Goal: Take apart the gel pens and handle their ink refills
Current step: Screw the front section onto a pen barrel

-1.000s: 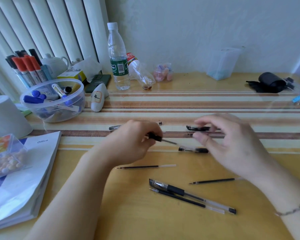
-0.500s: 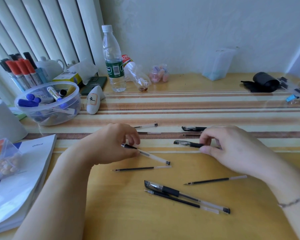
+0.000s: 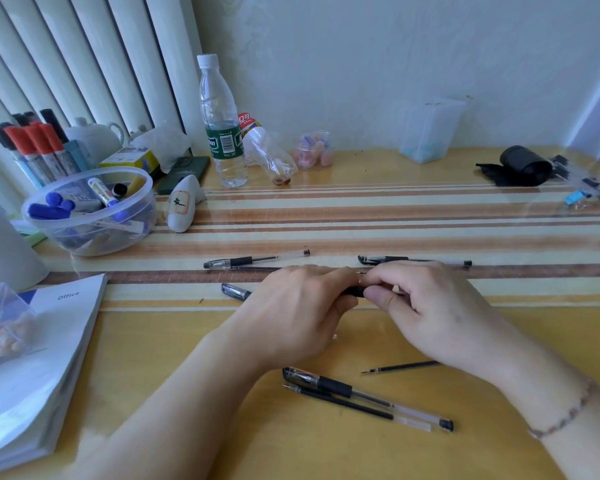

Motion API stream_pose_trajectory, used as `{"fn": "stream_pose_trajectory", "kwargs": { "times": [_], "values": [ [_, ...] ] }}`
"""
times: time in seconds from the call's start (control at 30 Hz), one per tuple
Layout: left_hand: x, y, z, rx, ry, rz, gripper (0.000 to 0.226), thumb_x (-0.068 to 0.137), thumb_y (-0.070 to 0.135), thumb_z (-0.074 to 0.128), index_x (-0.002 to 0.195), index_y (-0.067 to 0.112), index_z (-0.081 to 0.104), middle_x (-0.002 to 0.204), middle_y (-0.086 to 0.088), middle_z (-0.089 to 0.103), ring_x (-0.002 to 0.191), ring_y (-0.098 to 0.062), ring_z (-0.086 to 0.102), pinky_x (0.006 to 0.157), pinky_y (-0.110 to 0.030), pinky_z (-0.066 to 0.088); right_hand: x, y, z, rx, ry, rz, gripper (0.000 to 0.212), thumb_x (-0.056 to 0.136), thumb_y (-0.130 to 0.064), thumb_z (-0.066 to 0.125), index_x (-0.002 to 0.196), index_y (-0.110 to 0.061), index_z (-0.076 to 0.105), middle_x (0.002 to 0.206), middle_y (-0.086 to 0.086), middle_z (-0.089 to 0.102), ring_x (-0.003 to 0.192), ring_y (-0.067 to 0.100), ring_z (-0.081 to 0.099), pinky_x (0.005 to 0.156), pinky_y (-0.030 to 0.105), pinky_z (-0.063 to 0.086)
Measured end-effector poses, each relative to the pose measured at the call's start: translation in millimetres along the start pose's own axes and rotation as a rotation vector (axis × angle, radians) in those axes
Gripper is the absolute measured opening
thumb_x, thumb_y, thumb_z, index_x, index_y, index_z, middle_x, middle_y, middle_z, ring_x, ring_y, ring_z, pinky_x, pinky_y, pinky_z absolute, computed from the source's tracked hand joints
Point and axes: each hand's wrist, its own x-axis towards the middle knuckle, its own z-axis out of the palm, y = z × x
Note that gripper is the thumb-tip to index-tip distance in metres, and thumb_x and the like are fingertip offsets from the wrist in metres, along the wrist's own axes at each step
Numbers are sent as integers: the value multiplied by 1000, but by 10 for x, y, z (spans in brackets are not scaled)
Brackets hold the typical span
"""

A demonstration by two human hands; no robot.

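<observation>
Your left hand point(image 3: 298, 313) and right hand point(image 3: 426, 306) both gripped one gel pen point(image 3: 232, 291) above the desk point(image 3: 361, 209); the booklet point(image 3: 45, 344) read "Office".

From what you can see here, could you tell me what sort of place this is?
Probably a home or office desk: a wooden desk against a wall, a bowl of markers, an Office booklet and a water bottle.

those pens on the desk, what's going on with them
A person is taking gel pens apart bare-handed. The left hand and right hand both grip one pen just above the desk, its capped end sticking out past the left hand. Two more pens lie beyond the hands, and another pen lies nearer with a loose refill beside it. A second refill lies below the right hand.
</observation>
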Motion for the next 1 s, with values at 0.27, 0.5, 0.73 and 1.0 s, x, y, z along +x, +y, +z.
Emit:
{"fn": "stream_pose_trajectory", "kwargs": {
  "times": [0.27, 0.5, 0.73, 1.0],
  "values": [
    [-47, -85, -40, 26, 55, -42, 29, 88, 62, 43, 105, 42, 58, 54, 5, 55, 50, -12, 42, 49, -24, 31, -1, -4, -42, 10, -32, -10, 25, 89, -44, 46, 95, -34, 68, 76, -11, 69, 68, 7, 61, 59, 33, 50],
    [-97, -206, -153, -11, 192, -94, 27, 83, 59, 57, 99, 37, 60, 53, 17, 42, 52, 6, 45, 54, -24, 47, 4, 120, -104, -11, 7, 66, 19, 93, -34, 50, 89, -31, 68, 52, -7, 57, 52, 11, 50, 50, 23, 32],
    [-61, -131, -140, -52, 131, -5, 20, 96, 43, 45, 100, 30, 60, 88, 13, 56, 70, -14, 56, 55, -37, 48, 0, 71, -79, 78, 38, 23, 17, 89, -37, 55, 93, -34, 72, 56, -8, 62, 49, 12, 52, 42, 19, 35],
    [-33, -100, -146, -126, 139, -45, 26, 98, 38, 35, 80, 25, 48, 78, 9, 47, 68, -14, 48, 57, -37, 44, 7, -1, -46, 236, 256, 1, 24, 68, -47, 71, 85, -30, 75, 79, -17, 70, 68, 12, 66, 61, 39, 55]
  ]
}}
